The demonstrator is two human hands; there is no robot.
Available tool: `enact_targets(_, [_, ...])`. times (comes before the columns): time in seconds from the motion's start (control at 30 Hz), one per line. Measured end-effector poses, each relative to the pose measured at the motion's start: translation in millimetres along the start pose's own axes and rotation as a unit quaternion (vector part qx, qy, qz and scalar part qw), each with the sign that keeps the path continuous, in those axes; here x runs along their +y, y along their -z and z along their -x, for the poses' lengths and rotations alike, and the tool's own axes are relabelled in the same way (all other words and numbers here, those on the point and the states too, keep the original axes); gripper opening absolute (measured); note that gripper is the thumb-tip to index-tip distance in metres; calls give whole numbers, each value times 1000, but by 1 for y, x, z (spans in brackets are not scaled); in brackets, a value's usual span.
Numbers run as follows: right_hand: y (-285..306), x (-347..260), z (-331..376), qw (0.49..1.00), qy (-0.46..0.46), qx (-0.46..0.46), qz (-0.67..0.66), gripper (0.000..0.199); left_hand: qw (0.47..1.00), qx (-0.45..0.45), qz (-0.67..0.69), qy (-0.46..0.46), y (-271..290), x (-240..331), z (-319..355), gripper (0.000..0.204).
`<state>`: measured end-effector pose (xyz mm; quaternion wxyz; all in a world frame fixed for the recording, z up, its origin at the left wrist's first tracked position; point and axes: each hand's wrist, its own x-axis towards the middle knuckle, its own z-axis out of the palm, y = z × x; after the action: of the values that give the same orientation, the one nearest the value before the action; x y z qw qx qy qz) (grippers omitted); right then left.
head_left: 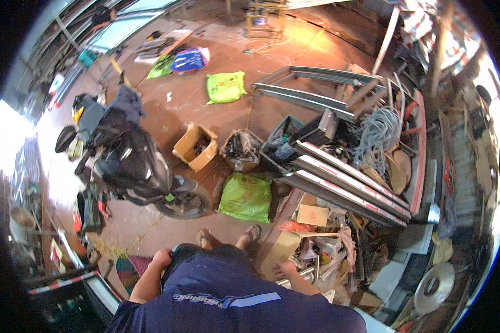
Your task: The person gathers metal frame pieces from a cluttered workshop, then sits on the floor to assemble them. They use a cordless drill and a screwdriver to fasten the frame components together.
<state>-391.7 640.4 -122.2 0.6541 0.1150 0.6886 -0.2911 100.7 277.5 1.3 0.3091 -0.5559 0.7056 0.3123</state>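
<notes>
My left hand is beside the hip of my dark shorts, its fingers curled in. Whether it pinches the cloth or anything else is hidden. My right hand hangs low over the near side of an open cardboard box, its fingers loosely apart with nothing seen in them. Clear plastic bags and metal pieces fill that box. Behind it sits a small closed carton next to an orange-red plastic bag. Straight ahead of my feet lies a full green sack.
A black motorbike stands at left. Beyond the sack are an open carton and a box lined with black plastic. Long metal profiles and grey coiled cable crowd the right. Another green sack lies farther off.
</notes>
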Motion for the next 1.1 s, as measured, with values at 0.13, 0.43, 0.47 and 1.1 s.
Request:
enact_targets(0.13, [-5, -17, -1, 992, -92, 0, 81, 38, 998, 5, 52, 23, -23, -29, 4, 49])
enact_targets(0.43, [-77, -102, -36, 905, 62, 10, 421, 48, 977, 40, 205, 41, -74, -101, -12, 44])
enact_targets(0.47, [-97, -113, -37, 916, 142, 24, 374, 46, 975, 26, 219, 30, -81, -111, -18, 43])
enact_targets(1.1, [-551, -323, -54, 674, 169, -274, 665, 16, 581, 253, 646, 426, -238, -237, 91, 41])
